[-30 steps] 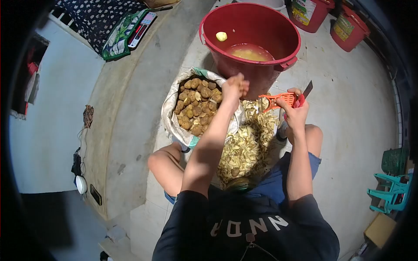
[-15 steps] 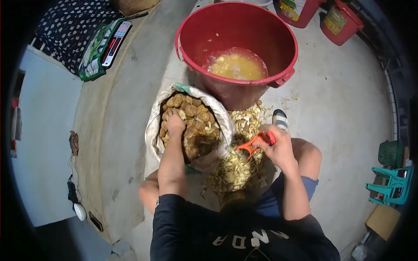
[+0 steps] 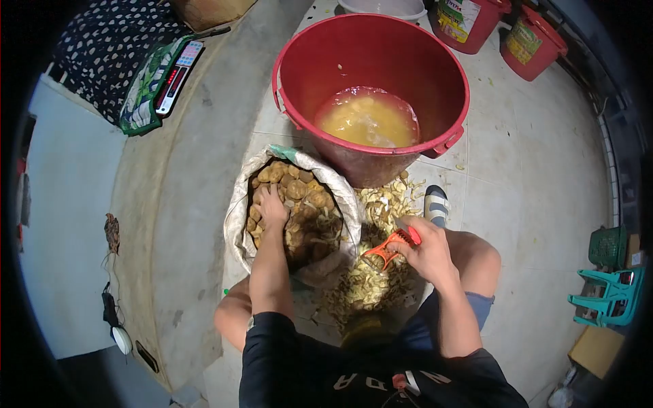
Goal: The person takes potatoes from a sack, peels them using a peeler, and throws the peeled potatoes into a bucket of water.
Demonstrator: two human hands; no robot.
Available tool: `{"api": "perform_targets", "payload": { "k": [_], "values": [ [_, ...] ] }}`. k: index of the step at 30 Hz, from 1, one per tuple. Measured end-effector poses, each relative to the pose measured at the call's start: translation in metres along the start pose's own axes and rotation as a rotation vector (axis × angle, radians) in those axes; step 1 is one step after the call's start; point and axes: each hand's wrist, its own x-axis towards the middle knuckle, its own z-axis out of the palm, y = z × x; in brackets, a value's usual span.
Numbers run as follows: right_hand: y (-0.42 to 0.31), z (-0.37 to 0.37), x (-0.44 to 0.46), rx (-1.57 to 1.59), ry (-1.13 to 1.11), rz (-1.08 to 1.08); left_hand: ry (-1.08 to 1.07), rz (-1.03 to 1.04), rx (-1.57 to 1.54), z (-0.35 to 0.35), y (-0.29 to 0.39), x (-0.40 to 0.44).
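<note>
My left hand (image 3: 272,207) reaches into a white sack (image 3: 235,221) of unpeeled potatoes (image 3: 316,198), fingers over the potatoes at its left side; whether it grips one cannot be made out. My right hand (image 3: 427,253) is closed on an orange peeler (image 3: 384,251) and a red-handled knife (image 3: 413,235), above a heap of peelings (image 3: 371,282) between my legs. Beyond the sack stands a large red tub (image 3: 374,151) holding cloudy yellowish water (image 3: 371,122) with pale pieces in it.
Two smaller red buckets (image 3: 469,24) and a white basin (image 3: 388,8) stand at the back. On the ledge at the left lies a digital scale (image 3: 179,78). Turquoise stools (image 3: 612,297), a green basket (image 3: 607,246) and a cardboard box (image 3: 596,350) are at the right.
My left hand has moved from beside the tub down into the sack. A pale potato seen in the air over the tub is gone from there. My right hand has lowered with the peeler and knife.
</note>
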Motion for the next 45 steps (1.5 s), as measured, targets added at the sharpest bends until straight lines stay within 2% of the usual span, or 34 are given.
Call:
{"api": "perform_targets", "payload": {
  "k": [1,2,3,5,6,8,12,14,17,18,19,21,23,24,25,27,28,29,30,31,32,33,35,36,37,38,39,40,43,44,45],
  "values": [
    [0.001,0.0,-0.002,0.006,0.002,-0.005,0.06,0.024,-0.141,0.0,-0.003,-0.007],
    [0.004,0.002,-0.003,-0.013,-0.003,-0.018,0.135,0.052,-0.536,0.0,-0.004,-0.014],
    [0.004,0.003,-0.004,-0.031,-0.009,-0.03,0.269,0.088,-0.613,0.009,-0.006,-0.021],
    [0.0,0.005,-0.006,-0.022,-0.018,-0.004,-0.06,-0.46,-1.696,0.011,-0.005,-0.039],
    [-0.002,0.008,-0.008,-0.012,-0.033,0.0,-0.054,-0.477,-1.684,-0.002,-0.001,-0.06],
    [0.005,0.021,-0.009,-0.002,-0.006,-0.051,-0.3,-0.703,-2.395,-0.041,0.019,-0.097],
    [-0.003,0.038,-0.013,-0.035,0.015,-0.05,-0.354,-0.788,-2.278,-0.048,0.045,-0.135],
    [-0.002,0.048,-0.014,0.124,0.031,-0.059,-0.58,-0.59,-2.156,-0.055,0.053,-0.15],
    [0.001,0.064,-0.019,0.212,0.078,-0.165,-0.699,-0.564,-2.109,-0.095,0.073,-0.183],
    [-0.009,0.062,-0.025,0.202,0.044,-0.201,-0.688,-0.565,-2.039,-0.131,0.084,-0.204],
    [-0.008,0.061,-0.026,0.201,0.055,-0.198,-0.699,-0.556,-2.034,-0.126,0.078,-0.211],
    [0.008,0.062,-0.014,0.232,0.122,-0.371,-0.75,-0.233,-1.926,-0.11,0.062,-0.22],
    [0.056,0.065,0.006,0.688,0.063,-0.075,-0.919,-0.096,-1.84,-0.117,0.046,-0.23],
    [0.041,0.053,-0.002,0.753,0.017,-0.059,-0.91,-0.156,-1.922,-0.126,0.045,-0.234],
    [0.02,0.049,-0.012,0.75,0.014,-0.066,-0.891,-0.275,-1.976,-0.133,0.049,-0.237],
    [-0.019,0.062,-0.039,0.222,0.003,-0.501,-0.824,-0.514,-2.082,-0.147,0.055,-0.242],
    [-0.022,0.065,-0.043,0.032,-0.019,-0.476,-0.819,-0.381,-1.996,-0.142,0.055,-0.24],
    [-0.017,0.063,-0.038,0.028,-0.024,-0.477,-0.809,-0.26,-1.906,-0.137,0.053,-0.241],
    [-0.006,0.063,-0.028,0.185,0.051,-0.325,-0.915,-0.167,-1.885,-0.135,0.046,-0.24],
    [0.009,0.063,-0.016,0.343,0.13,-0.169,-0.914,-0.175,-1.882,-0.13,0.041,-0.242],
    [0.037,0.067,-0.002,0.709,0.014,-0.063,-0.882,-0.232,-1.895,-0.125,0.037,-0.241],
    [0.031,0.07,-0.006,0.712,0.013,-0.067,-0.848,-0.286,-1.908,-0.119,0.034,-0.238],
    [0.001,0.077,-0.031,0.442,-0.04,-0.286,-0.875,-0.346,-1.97,-0.111,0.033,-0.237],
    [-0.018,0.073,-0.044,0.147,-0.071,-0.428,-0.788,-0.277,-1.946,-0.114,0.04,-0.24],
    [-0.021,0.071,-0.044,0.054,-0.038,-0.478,-0.702,-0.207,-1.919,-0.118,0.045,-0.242],
    [-0.012,0.07,-0.036,0.122,0.025,-0.373,-0.811,-0.225,-1.876,-0.123,0.044,-0.243],
    [0.003,0.071,-0.022,0.193,0.087,-0.264,-0.816,-0.239,-1.871,-0.12,0.04,-0.245],
    [0.034,0.076,-0.005,0.538,0.018,-0.069,-0.882,-0.241,-1.91,-0.115,0.035,-0.244],
    [0.018,0.08,-0.026,0.588,-0.097,-0.151,-0.925,-0.287,-1.97,-0.122,0.038,-0.245],
    [-0.008,0.076,-0.043,0.224,-0.101,-0.273,-0.733,0.02,-1.736,-0.123,0.038,-0.249],
    [-0.008,0.082,-0.047,0.058,-0.051,-0.443,-0.775,-0.177,-1.8,-0.122,0.045,-0.246]
  ]
}}
